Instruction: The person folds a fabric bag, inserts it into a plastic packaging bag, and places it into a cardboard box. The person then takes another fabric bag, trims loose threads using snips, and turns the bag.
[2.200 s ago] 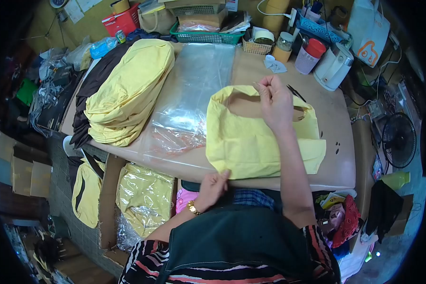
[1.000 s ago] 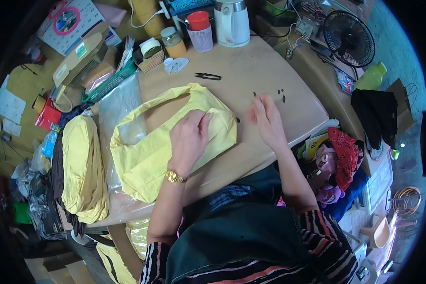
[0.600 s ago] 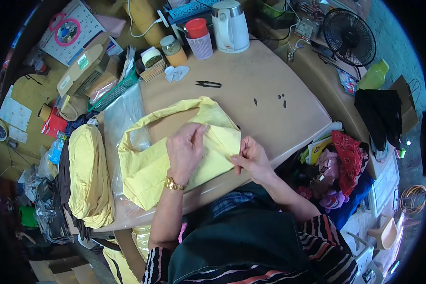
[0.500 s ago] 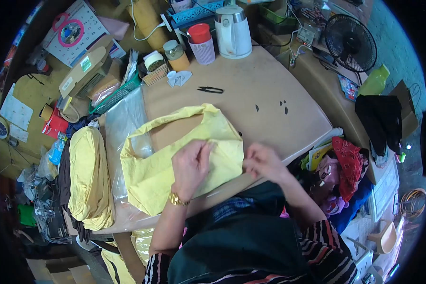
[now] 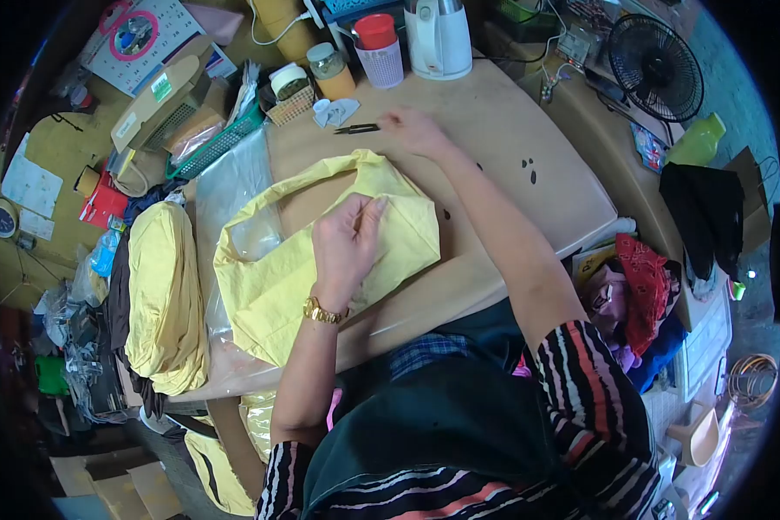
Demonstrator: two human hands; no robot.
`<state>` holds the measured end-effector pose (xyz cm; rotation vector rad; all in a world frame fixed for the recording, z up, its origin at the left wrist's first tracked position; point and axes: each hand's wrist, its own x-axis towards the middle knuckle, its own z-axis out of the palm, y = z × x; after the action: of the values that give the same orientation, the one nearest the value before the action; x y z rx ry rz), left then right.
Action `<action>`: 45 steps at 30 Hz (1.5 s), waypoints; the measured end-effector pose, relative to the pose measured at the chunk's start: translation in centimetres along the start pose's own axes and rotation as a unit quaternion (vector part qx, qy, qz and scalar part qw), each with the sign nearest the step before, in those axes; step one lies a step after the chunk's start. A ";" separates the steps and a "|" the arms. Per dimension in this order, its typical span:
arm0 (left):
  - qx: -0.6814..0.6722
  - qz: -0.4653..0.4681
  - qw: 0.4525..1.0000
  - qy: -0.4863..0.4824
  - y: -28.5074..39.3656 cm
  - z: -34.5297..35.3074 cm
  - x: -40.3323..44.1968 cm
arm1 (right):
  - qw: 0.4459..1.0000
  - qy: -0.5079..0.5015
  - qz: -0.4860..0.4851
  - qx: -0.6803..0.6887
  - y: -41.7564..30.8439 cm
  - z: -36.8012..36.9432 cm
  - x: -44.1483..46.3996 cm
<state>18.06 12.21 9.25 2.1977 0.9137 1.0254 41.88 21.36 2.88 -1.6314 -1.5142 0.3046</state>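
A pale yellow cloth bag [image 5: 321,251] with a looped strap lies on the table in front of me. My left hand [image 5: 348,238] is closed in a pinch on the cloth near the bag's right side, with a gold watch on the wrist. Farther back, my right hand [image 5: 414,132] reaches over the table, somewhat blurred. Its fingers are at the handle end of black thread snips [image 5: 355,129] and appear closed on it. The blades point left, and the handle is mostly hidden by the fingers.
A yellow cloth bundle [image 5: 166,299] lies at the left beside a clear plastic sheet [image 5: 234,195]. Jars [image 5: 331,71], a pink cup [image 5: 380,65] and a white kettle [image 5: 439,39] line the back. Small dark scraps [image 5: 531,173] lie at right; a fan [image 5: 657,68] stands beyond.
My right hand has left the bag's right edge and moved up to the thread snips, which have shifted left. My left hand keeps its pinch on the bag. The view has shifted slightly.
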 end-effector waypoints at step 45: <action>0.193 0.113 0.963 -0.152 -10.4 -9.7 -10.9 | 0.909 -0.020 -0.309 -0.278 -1.6 -11.7 -22.4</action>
<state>1.42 12.21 2.62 2.7428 0.7818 0.6103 43.64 -3.94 2.78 -1.4396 -2.1857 -0.4911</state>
